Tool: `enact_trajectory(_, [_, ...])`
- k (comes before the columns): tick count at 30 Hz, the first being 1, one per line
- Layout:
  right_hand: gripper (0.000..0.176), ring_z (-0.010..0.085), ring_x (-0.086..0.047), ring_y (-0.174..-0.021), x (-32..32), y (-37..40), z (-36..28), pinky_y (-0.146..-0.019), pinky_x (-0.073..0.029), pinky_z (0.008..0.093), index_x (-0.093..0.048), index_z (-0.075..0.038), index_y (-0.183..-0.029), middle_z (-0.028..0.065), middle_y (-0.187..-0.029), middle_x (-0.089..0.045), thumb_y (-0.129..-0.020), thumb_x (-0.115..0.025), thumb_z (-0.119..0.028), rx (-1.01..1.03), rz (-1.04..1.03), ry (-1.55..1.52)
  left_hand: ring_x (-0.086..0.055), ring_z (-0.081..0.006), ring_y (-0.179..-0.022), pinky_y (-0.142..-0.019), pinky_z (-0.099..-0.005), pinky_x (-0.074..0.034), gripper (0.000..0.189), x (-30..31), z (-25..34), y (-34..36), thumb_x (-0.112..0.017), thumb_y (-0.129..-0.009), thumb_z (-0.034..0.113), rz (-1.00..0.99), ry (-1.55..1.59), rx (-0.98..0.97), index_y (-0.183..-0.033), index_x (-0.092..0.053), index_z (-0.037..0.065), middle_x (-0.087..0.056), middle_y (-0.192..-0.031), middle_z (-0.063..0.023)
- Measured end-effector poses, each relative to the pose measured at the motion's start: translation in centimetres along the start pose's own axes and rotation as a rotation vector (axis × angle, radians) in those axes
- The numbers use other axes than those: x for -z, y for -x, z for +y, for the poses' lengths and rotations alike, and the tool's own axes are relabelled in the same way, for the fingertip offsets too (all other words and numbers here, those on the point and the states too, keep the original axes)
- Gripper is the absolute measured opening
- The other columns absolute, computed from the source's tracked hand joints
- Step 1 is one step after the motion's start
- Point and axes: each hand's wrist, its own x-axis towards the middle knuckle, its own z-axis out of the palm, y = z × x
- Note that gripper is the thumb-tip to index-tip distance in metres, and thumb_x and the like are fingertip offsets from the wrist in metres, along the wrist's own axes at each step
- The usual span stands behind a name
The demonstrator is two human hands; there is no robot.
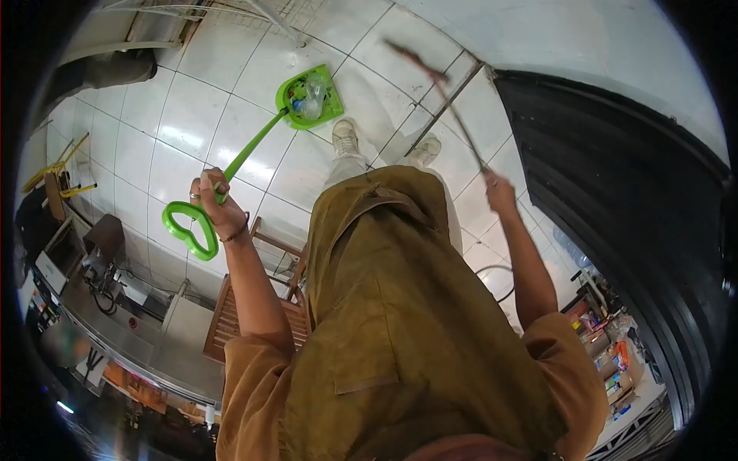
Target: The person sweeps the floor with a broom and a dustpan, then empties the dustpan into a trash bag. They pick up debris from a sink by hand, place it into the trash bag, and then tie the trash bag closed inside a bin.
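Observation:
My left hand (213, 201) is wrapped round the long green handle of a dustpan (335, 109), just beyond its heart-shaped grip. The pan lies on the white tiles ahead of my left shoe, with a clear plastic piece and small dark bits of litter in it. On the right, my right hand (500, 192) is closed round the thin stick of a broom (459, 119). Motion blurs the broom, and its dark reddish far end is over the floor near the wall, apart from the dustpan.
A black ribbed shutter or door (607, 184) runs along the right. Behind my left arm stands a wooden slatted chair (218, 315), beside a metal counter (115, 323) carrying equipment. Shelves of goods (619, 369) are at lower right. A white metal leg (280, 21) meets the floor ahead.

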Motion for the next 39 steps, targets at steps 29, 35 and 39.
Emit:
enact_trajectory(29, [0.039,0.0436,-0.062,-0.097,-15.7,-10.0,-0.1,-0.086,-0.050,0.0509,-0.050,-0.005,-0.127,0.0263,-0.101,-0.063,-0.090,-0.042,-0.012,-0.553,0.017,-0.374,-0.049,-0.0151,-0.070,-0.093,-0.0432,-0.045,0.033,-14.0,-7.8,-7.6,-0.052,-0.096,0.034,-0.654,-0.171,0.071,-0.078,-0.048,0.007,-0.046,-0.070,-0.0027])
enact_trajectory(35, [0.038,0.0447,-0.062,-0.092,-23.5,10.4,-11.6,-0.082,-0.049,0.0522,-0.052,-0.007,-0.126,0.0290,-0.099,-0.063,-0.089,-0.044,-0.010,-0.565,-0.061,-0.277,-0.043,-0.0122,-0.069,-0.071,-0.0308,-0.039,0.031,-11.1,-6.4,-15.4,-0.053,-0.096,0.030,-0.807,-0.138,0.127,-0.077,-0.047,0.006,-0.049,-0.069,-0.0041])
enact_trajectory(39, [0.035,0.0401,-0.063,-0.088,-21.1,16.0,-18.6,-0.079,-0.051,0.0500,-0.059,0.000,-0.118,0.0217,-0.098,-0.066,-0.090,-0.047,-0.016,-0.537,0.143,-0.389,-0.042,-0.0103,-0.067,-0.063,-0.0256,-0.032,0.029,-10.3,-5.4,-15.9,-0.053,-0.096,0.026,-0.816,-0.068,0.134,-0.075,-0.045,0.008,-0.050,-0.067,-0.0036])
